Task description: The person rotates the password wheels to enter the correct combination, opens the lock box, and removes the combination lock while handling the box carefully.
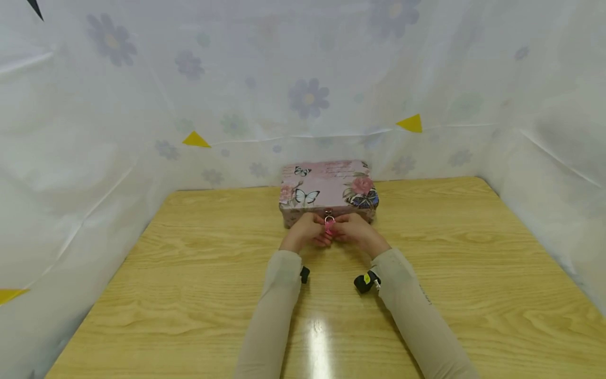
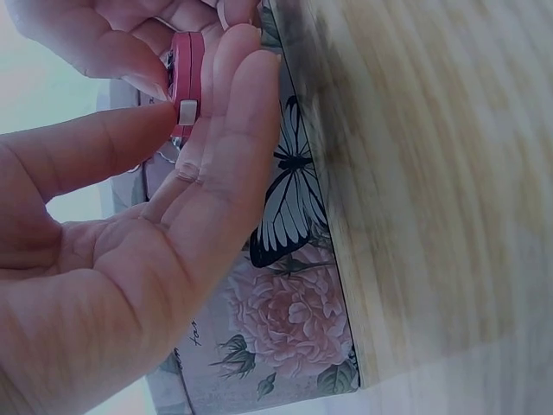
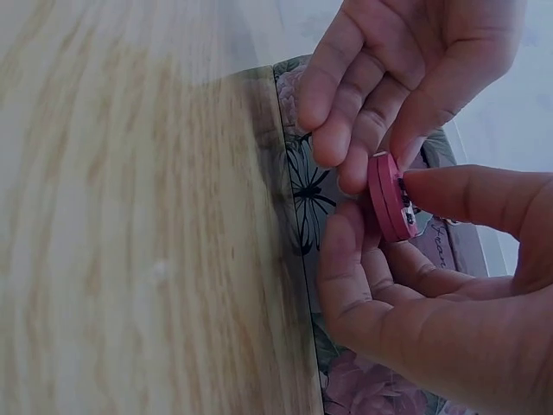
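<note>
A pink padlock (image 1: 330, 226) with a silver shackle hangs at the front clasp of a floral, butterfly-printed box (image 1: 326, 184). My left hand (image 1: 307, 230) holds the padlock from the left; in the left wrist view its thumb (image 2: 104, 143) presses the rim and its fingers lie behind. From the other side my right hand (image 1: 355, 230) pinches the padlock body (image 3: 393, 197), thumb on the face that bears small dark and silver parts, fingers curled behind. The box lid is down. Fingers partly cover the padlock in every view.
The box stands at the back of a wood-grain table (image 1: 213, 295), near a white flowered curtain (image 1: 265, 79). Yellow triangular pieces (image 1: 411, 123) show on the curtain. Black straps (image 1: 366, 282) sit at both wrists.
</note>
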The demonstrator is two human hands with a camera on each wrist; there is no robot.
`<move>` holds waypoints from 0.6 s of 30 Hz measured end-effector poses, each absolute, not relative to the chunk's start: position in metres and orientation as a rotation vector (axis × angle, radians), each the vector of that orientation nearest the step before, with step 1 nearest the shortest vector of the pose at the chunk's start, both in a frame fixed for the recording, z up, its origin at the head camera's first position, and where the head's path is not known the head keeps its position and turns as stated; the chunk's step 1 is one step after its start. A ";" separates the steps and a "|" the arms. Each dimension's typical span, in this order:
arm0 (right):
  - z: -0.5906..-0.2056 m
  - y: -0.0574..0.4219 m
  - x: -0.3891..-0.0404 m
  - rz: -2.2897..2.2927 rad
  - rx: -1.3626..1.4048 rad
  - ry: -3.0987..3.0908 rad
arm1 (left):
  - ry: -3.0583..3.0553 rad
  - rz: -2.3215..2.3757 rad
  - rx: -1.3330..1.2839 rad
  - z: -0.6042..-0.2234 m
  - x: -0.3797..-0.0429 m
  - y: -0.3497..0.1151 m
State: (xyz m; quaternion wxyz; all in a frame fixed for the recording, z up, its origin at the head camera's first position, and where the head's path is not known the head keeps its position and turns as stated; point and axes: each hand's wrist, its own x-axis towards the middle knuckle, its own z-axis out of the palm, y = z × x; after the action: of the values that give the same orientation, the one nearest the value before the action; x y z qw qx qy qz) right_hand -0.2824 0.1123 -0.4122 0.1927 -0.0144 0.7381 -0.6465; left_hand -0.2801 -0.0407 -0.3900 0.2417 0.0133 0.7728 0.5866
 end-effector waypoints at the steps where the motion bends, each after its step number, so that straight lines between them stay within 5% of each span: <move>1: -0.412 0.112 -0.282 -1.812 -0.042 2.073 | 2.114 1.600 0.039 -0.390 -0.280 -0.041; 18: -0.412 0.111 -0.281 -1.819 -0.062 2.057 | 2.110 1.608 0.016 -0.388 -0.278 -0.040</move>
State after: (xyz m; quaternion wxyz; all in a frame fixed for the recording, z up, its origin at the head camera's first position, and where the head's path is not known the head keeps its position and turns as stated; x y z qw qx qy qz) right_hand -0.2808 0.1105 -0.4122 0.1963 -0.0220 0.7344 -0.6493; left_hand -0.2782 -0.0396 -0.3877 0.2418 0.0059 0.7717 0.5882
